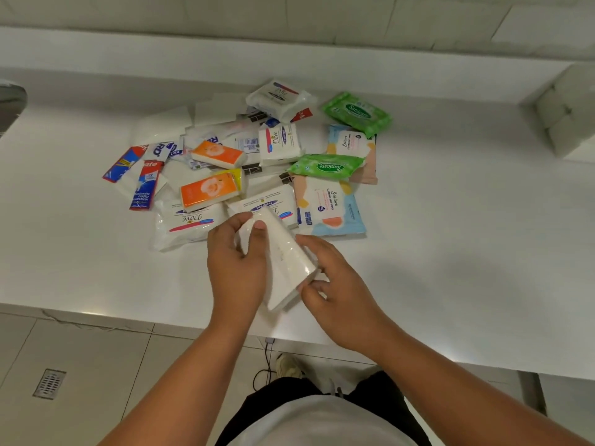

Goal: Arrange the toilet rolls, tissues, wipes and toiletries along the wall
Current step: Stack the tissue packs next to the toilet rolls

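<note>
Gripping a white wrapped tissue pack (pixel 283 262) between them, the left hand (pixel 235 268) and right hand (pixel 335 284) hold it just above the near edge of the tabletop (pixel 467 252). By my reading the task has barely begun: soap packs, green wipes (pixel 357 113), orange tissue packs (pixel 211 188) and toothpaste sachets (pixel 145 185) lie in one jumbled heap mid-surface. Only a white stack (pixel 566 120) at far right sits by the wall (pixel 289 17). Pale tiled floor with a drain (pixel 49 383) lies below.
</note>
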`<action>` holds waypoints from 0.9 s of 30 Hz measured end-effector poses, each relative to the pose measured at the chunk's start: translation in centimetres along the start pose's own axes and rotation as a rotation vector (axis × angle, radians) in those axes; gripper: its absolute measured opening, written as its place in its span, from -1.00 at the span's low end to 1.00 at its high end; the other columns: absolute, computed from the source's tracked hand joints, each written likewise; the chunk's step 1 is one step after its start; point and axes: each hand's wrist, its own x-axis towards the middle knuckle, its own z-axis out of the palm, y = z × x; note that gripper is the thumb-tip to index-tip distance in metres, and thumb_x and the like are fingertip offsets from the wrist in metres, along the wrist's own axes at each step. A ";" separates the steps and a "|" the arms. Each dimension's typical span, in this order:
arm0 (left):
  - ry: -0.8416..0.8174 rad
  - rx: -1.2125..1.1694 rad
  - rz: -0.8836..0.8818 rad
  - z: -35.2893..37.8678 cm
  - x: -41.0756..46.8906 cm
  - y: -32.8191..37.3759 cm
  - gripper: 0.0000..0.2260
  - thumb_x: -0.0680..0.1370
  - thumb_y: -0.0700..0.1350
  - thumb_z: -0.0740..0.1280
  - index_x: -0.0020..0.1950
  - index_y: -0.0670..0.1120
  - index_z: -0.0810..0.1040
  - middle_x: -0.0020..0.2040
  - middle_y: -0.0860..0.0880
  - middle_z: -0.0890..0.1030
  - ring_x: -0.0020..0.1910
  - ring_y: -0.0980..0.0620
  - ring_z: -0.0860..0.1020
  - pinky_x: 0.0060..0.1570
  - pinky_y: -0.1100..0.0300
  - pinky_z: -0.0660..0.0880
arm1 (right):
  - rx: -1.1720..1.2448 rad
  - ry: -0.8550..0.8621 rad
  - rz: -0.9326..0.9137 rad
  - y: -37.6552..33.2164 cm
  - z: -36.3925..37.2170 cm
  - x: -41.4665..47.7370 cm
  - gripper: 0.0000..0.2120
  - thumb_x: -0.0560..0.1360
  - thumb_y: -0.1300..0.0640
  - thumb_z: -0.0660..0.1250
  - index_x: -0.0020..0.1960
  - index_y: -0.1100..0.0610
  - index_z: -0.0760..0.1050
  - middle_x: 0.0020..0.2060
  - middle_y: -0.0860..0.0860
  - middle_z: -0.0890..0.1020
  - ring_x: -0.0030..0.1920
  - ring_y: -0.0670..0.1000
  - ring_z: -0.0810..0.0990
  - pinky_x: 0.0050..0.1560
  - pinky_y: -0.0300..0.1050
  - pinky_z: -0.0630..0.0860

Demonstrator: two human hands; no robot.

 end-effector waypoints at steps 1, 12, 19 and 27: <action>0.021 -0.049 -0.008 0.6 -0.1 0.4 -0.83 0.59 0.03 0.36 0.17 0.11 0.56 0.19 0.11 0.56 0.20 0.14 0.54 0.30 0.03 0.49 | 0.088 0.041 0.030 0.0 -0.2 0.0 -0.39 0.55 0.30 0.30 0.48 -0.16 0.24 0.37 -0.20 0.36 0.30 -0.20 0.45 0.05 -0.37 0.54; -0.193 -0.172 0.086 9.4 -1.0 5.6 -0.69 0.59 -0.21 0.36 0.28 0.07 0.51 0.17 0.17 0.62 0.14 0.23 0.58 0.05 0.30 0.56 | 0.467 0.599 0.064 1.2 -10.3 3.7 -0.81 0.62 0.16 0.22 0.22 0.01 0.46 0.11 0.00 0.66 0.14 0.07 0.63 0.16 0.22 0.57; -0.333 -0.179 0.093 18.8 -3.8 8.5 -0.59 0.57 -0.14 0.42 0.40 -0.01 0.48 0.23 0.07 0.61 0.21 0.16 0.57 0.13 0.30 0.54 | 0.345 0.652 0.003 2.1 -21.5 2.4 -0.75 0.61 0.06 0.26 0.25 -0.03 0.58 0.14 -0.07 0.66 0.16 -0.05 0.64 0.24 0.09 0.54; -0.464 -0.116 0.176 32.5 -6.4 13.6 -0.57 0.54 -0.04 0.45 0.39 0.09 0.46 0.29 0.09 0.56 0.20 0.12 0.57 0.19 0.00 0.57 | 0.066 0.801 -0.022 5.4 -35.0 1.3 -0.75 0.63 0.04 0.23 0.25 -0.16 0.54 0.13 -0.13 0.59 0.16 -0.16 0.56 0.23 -0.14 0.49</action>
